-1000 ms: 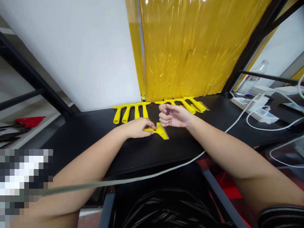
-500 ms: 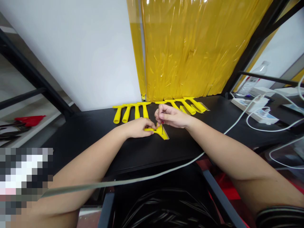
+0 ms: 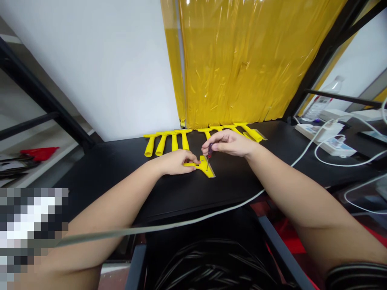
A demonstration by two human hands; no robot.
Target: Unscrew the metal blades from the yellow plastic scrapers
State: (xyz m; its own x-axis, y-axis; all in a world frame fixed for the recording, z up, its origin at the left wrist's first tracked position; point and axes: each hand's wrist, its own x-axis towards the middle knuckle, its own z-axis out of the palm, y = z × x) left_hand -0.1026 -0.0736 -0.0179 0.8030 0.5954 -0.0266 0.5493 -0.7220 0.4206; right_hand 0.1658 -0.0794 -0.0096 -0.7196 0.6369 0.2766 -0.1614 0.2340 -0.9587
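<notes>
Yellow and flat on the black desk (image 3: 169, 195), the work scraper (image 3: 206, 170) lies with its handle running left and its wide metal-edged head facing right; we take it as our landmark. On its handle side, our left hand (image 3: 178, 162) presses down from above, the grip closed around the handle, with thumb and fingers on either side. Above the scraper's head, just to its right, our right hand (image 3: 231, 144) has its grip pinched closed on the dark reddish handle of a small screwdriver (image 3: 210, 150). The screwdriver's thin shaft slants down to the scraper's head; the tip is too small for us to tell whether it sits in a screw.

Beyond the work scraper and to its left, we see a row of four scrapers (image 3: 161, 146), handles toward us. Beyond it to the right lies another group of scrapers (image 3: 253, 133), partly hidden by our right hand, so we cannot count them. Farther behind it hangs a glossy yellow sheet (image 3: 242, 64), beside a white panel (image 3: 105, 68). Well to the scraper's right are a white power strip (image 3: 341, 148) and a clear bottle (image 3: 322, 100). Nearer to us than the scraper, a pale cable (image 3: 193, 220) crosses our view.
</notes>
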